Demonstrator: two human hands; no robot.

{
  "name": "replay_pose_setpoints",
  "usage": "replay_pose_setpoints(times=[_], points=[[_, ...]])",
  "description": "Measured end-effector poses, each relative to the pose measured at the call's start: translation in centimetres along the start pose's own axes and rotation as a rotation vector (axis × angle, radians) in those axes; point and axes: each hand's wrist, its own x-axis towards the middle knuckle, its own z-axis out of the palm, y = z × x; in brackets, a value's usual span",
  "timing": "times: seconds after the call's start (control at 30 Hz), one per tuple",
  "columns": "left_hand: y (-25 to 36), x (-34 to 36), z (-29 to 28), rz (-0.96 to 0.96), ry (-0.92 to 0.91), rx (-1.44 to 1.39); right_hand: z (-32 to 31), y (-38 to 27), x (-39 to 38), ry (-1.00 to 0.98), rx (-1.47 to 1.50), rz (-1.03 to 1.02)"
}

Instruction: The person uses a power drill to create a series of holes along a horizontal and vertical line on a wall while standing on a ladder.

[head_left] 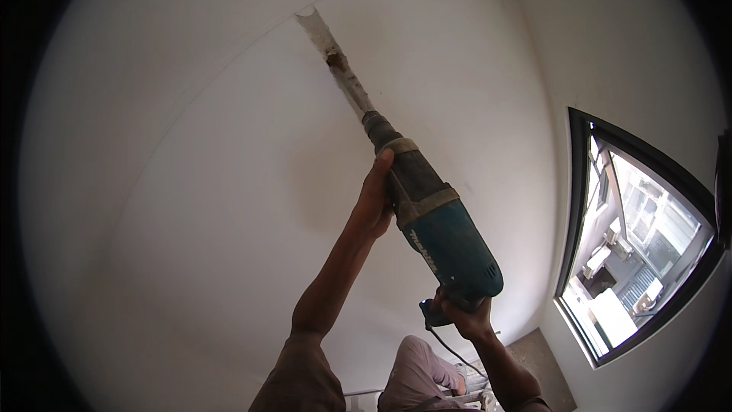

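Note:
A teal and black rotary hammer [450, 244] is raised at a slant in front of a pale surface. From its chuck [379, 128] runs what looks like a long flat chisel bit [354, 88], crusted grey with a brown patch, widening toward its far end. That end lies close to a thin curved line on the surface; whether it touches, I cannot tell. My left hand [375, 197] grips the front of the tool's body from the left, thumb upward. Lower down, my right hand [469, 317] is wrapped round the rear handle, its fingers partly hidden.
A dark-framed window [644, 236] stands at the right, with building parts beyond its glass. The black power cord [457, 355] hangs from the handle. Below are my bent knee [415, 370] in light trousers and pale rails [362, 395], partly cut off. A grey-brown patch [541, 358] shows at lower right.

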Motion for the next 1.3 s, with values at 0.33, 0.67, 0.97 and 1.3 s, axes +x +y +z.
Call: replay_pose_setpoints(times=[0.33, 0.67, 0.97, 1.3], points=[[-4.6, -4.2, 0.5, -0.105, 0.016, 0.091, 0.9, 1.6, -6.9, 0.061, 0.129, 0.136], [-5.0, -1.9, -0.4, -0.11, 0.108, 0.215, -1.3, 7.4, -3.6, 0.052, 0.255, -0.036], [-6.1, -1.4, -2.3, -0.096, 0.29, 0.349, -0.4, 12.8, -2.4, 0.026, 0.495, -0.02], [-3.6, -2.7, -1.5, -0.01, 0.189, 0.204, 1.6, 8.7, -2.7, 0.009, 0.474, 0.075]])
